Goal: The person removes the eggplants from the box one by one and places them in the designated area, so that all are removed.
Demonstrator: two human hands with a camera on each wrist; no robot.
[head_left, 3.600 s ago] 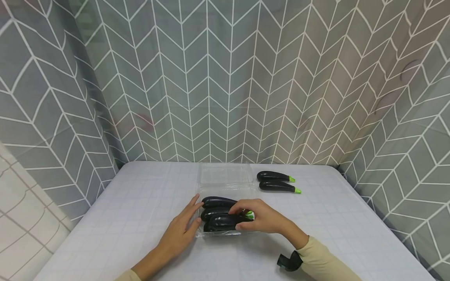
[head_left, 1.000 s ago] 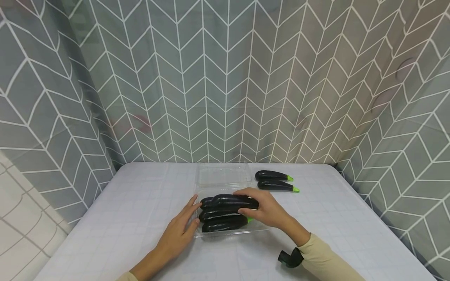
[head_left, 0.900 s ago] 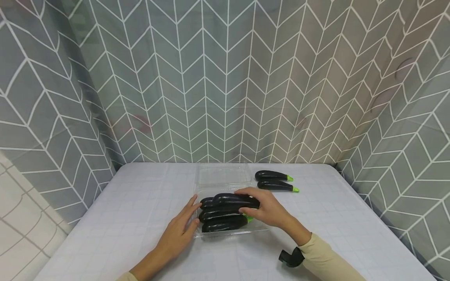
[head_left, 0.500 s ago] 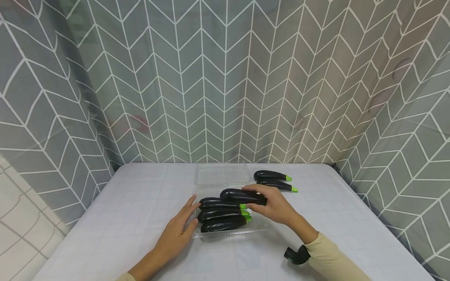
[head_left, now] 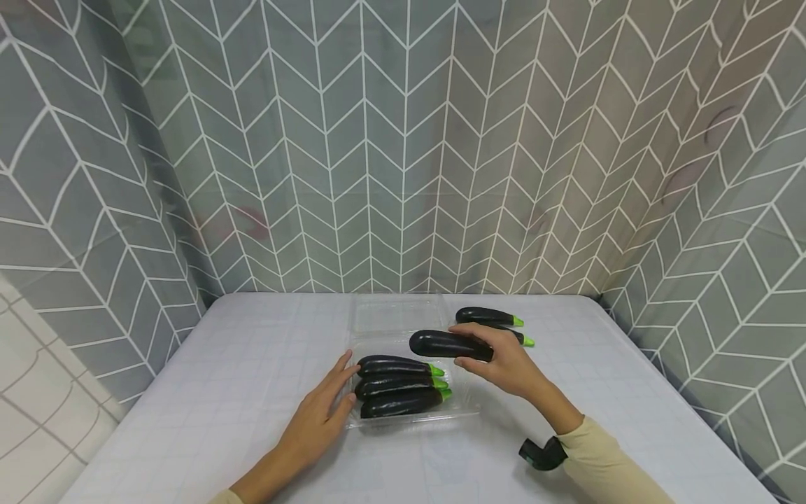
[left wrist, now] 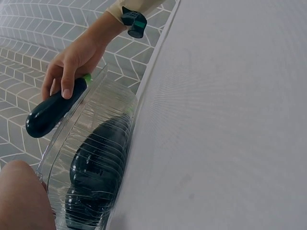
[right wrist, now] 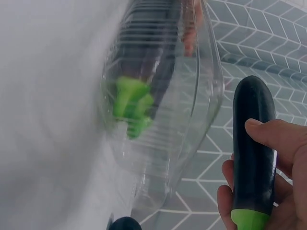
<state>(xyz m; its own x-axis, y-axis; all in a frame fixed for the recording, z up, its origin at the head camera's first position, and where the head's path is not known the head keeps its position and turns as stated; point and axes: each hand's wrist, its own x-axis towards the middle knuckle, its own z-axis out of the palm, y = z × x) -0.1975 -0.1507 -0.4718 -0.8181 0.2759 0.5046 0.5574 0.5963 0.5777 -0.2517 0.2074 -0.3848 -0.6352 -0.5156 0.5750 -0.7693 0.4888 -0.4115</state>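
My right hand point(head_left: 504, 358) grips a dark eggplant point(head_left: 443, 344) above the right rear of a clear plastic clamshell box point(head_left: 466, 406). In the right wrist view the thumb lies across this eggplant point(right wrist: 254, 158), its green stem end pointing down. Three more eggplants point(head_left: 399, 402) lie side by side in the box, green stems to the right. My left hand point(head_left: 321, 413) rests at the box's left wall with fingers extended. Through the box wall the left wrist view shows the eggplants inside point(left wrist: 96, 163).
Two further eggplants point(head_left: 485, 315) lie on the white-covered table point(head_left: 264, 364) behind the box at the right, one partly hidden by my right hand. The box's clear lid point(head_left: 399, 315) is folded back. A black wrist device point(head_left: 543, 453) sits at my right sleeve.
My right hand has gripped an eggplant from within the box, raised it and carried it rightward and back. The left hand has stayed at the box's left wall.
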